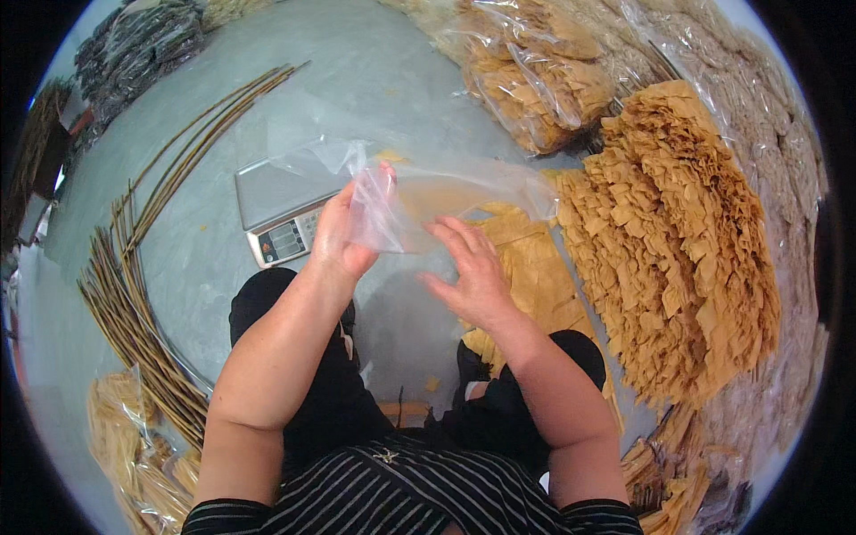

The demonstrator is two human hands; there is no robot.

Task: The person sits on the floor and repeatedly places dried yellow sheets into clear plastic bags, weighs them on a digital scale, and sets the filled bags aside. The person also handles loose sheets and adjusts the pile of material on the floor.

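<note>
My left hand [349, 224] holds a clear plastic bag [461, 184], with part of the film draped over its palm and fingers. The bag stretches out to the right, and brownish sheets show through it. Just below its lower edge is my right hand [471, 271], fingers apart and holding nothing; whether its fingertips touch the film I cannot tell. Behind my left hand a digital platform scale [284, 241] stands on the floor, its metal pan [287, 190] partly covered by film. Flat yellow-brown sheets [542, 274] lie beneath and beyond my right hand.
A tall pile of crinkled yellow-brown sheets [675, 261] rises at the right, beside a plastic-wrapped bundle [535, 73]. Long thin sticks [144, 334] lie at the left on the grey floor [354, 73]. Dark wrapped bundles [140, 53] sit far left; wrapped tan material [134, 448] lies lower left.
</note>
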